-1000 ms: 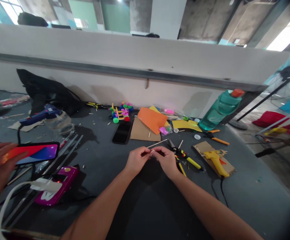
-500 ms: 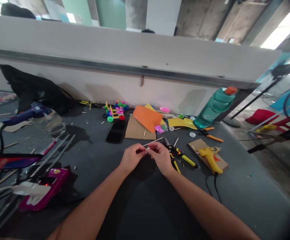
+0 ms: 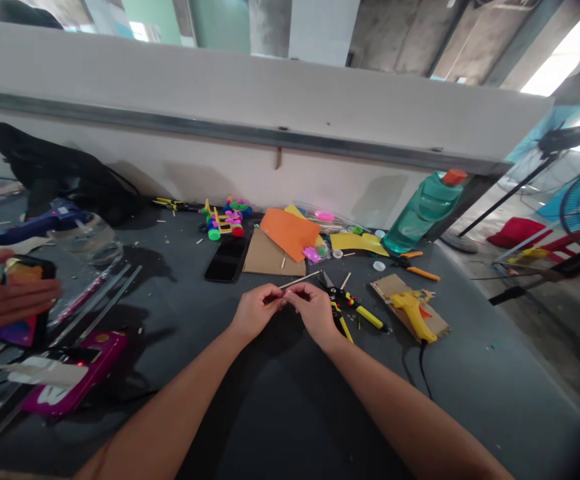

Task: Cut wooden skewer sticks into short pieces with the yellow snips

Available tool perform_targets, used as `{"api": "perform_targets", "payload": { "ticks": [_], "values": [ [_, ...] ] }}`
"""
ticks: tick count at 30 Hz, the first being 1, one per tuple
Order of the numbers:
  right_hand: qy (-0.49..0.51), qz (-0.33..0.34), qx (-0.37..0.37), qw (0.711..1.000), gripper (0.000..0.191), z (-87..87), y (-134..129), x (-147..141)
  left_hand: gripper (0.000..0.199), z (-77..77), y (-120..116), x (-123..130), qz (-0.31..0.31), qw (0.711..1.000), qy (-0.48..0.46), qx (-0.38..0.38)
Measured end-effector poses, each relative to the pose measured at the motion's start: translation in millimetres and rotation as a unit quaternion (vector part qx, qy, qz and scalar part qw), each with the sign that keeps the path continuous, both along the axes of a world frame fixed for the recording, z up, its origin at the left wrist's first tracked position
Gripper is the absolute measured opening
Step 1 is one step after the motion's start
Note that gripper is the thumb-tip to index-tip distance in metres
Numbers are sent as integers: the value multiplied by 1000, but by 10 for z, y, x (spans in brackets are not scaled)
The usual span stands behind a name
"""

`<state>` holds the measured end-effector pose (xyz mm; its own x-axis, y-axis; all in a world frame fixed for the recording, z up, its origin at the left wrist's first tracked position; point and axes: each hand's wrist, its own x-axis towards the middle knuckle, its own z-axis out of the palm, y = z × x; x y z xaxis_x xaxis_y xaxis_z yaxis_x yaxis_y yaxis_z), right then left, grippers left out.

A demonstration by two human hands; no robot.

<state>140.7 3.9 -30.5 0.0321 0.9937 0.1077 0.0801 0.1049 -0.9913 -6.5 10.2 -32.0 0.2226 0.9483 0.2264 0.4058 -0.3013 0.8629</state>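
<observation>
A thin wooden stick (image 3: 304, 278) slants up to the right from the fingertips of my left hand (image 3: 256, 312), which is closed in a pinch on it. My right hand (image 3: 314, 312) meets it at the fingertips, thumb and forefinger pressed together; a tiny pale bit shows there, too small to name. Both hands hover low over the dark table. Just right of my right hand lie yellow-and-black handled cutters (image 3: 353, 303). Beyond the hands are a piece of cardboard (image 3: 270, 257), an orange sheet (image 3: 290, 230) and a black phone (image 3: 227, 259).
At right, a yellow glue gun (image 3: 415, 313) rests on cardboard, its cord trailing forward. A teal bottle (image 3: 423, 213) stands by orange-handled pliers (image 3: 420, 270). Colourful small models (image 3: 225, 220) sit near the partition. At left, another person's hand (image 3: 10, 300) holds a phone above a magenta power strip (image 3: 77, 383).
My hands keep nearly the same pose, fingertips still together at the stick. At left, the other person's hand has come further into view, raising a phone. The view has shifted slightly.
</observation>
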Motion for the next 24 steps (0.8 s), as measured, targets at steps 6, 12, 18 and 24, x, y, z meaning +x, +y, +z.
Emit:
{"api": "perform_targets", "payload": {
  "ticks": [6, 12, 18, 24],
  "values": [
    [18, -5, -11, 1000, 21, -56, 12, -7, 17, 6, -27, -36, 11, 999, -26, -33],
    [42, -5, -23, 999, 21, -88, 27, -34, 21, -23, -36, -43, -3, 992, -89, -88],
    [40, -27, -15, 999, 26, -40, 40, -17, 22, -4, -44, -12, -14, 985, -129, -117],
    [-27, -78, 4, 997, 26, 225, 319, 197, 24, -4, -45, -74, 52, 978, -146, -139]
  ]
}}
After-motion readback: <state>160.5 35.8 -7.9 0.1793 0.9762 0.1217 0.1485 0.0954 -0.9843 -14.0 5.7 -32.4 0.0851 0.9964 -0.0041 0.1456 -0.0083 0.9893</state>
